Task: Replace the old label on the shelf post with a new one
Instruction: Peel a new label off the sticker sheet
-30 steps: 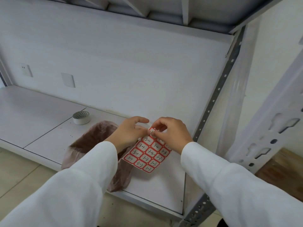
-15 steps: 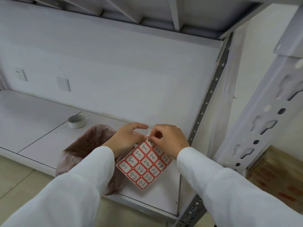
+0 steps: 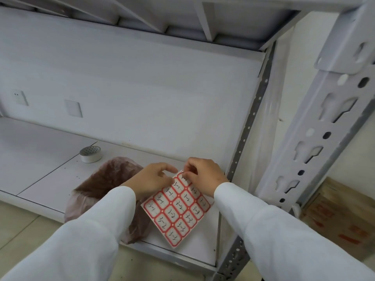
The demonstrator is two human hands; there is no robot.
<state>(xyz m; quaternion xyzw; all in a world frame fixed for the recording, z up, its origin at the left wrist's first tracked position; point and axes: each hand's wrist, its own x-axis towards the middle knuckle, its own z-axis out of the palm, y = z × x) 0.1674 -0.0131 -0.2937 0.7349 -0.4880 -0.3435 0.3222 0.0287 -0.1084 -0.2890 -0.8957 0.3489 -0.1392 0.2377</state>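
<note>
- Low centre of the frame: the left hand [image 3: 151, 180] pinches the upper left edge of the label sheet [image 3: 178, 209], while the right hand [image 3: 204, 176] curls its fingertips [image 3: 185, 175] on the sheet's top label.
- To peel well, it seems best to lift one corner slowly and keep the sheet taut.
- Right of frame: the shelf post [image 3: 322, 126] rises, slotted.
- An old label cannot be made out on it; the sheet's handwriting is blurred.
</note>
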